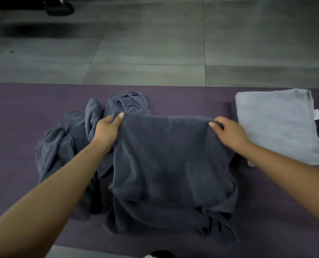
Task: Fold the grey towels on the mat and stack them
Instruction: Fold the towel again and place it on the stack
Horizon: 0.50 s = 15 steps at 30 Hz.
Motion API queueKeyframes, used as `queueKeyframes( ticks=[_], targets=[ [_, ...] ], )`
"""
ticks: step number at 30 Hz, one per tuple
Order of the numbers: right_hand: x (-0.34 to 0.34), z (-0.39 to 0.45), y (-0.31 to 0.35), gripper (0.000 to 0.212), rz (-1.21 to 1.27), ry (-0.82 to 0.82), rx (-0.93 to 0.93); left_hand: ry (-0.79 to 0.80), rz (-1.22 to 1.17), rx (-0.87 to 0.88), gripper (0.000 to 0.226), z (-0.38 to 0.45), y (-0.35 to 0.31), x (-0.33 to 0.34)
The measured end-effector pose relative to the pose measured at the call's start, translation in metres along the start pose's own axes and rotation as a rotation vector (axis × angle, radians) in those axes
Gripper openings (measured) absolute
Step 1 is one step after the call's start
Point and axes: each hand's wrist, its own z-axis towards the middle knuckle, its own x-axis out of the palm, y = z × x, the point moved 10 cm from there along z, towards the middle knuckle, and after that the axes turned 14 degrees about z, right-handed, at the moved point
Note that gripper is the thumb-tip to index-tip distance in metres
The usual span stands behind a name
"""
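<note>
Dark grey towel [173,164], soft and limp, is pinched at far corners by left hand [106,130] and right hand [229,131], mid-mat [15,127]; folded light towel [281,125] lies right of it.

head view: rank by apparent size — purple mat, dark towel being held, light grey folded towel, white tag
1. purple mat
2. dark towel, nearer the camera, so possibly flattered
3. light grey folded towel, partly cut off at the frame edge
4. white tag

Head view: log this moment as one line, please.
left hand pinches dark towel far corner | right hand pinches other corner | unfolded pile left | folded light towel right
</note>
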Motion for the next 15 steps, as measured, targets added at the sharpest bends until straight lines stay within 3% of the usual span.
queueKeyframes(
  ticks=[3,6,9,15],
  targets=[
    [0.022,0.031,-0.025,0.035,-0.030,0.185,0.157,0.000,0.129,0.006,0.032,0.025,-0.014,0.018],
    [0.049,0.040,-0.064,0.054,-0.278,0.373,0.300,-0.058,0.289,0.011,0.044,0.039,-0.011,0.029],
    [0.048,0.045,-0.066,0.041,-0.315,0.295,0.279,-0.103,0.305,0.055,0.049,0.046,-0.014,0.028],
    [0.039,0.049,-0.037,0.016,0.088,0.148,0.139,-0.027,0.238,0.032,0.040,0.053,-0.010,0.037]
  ],
)
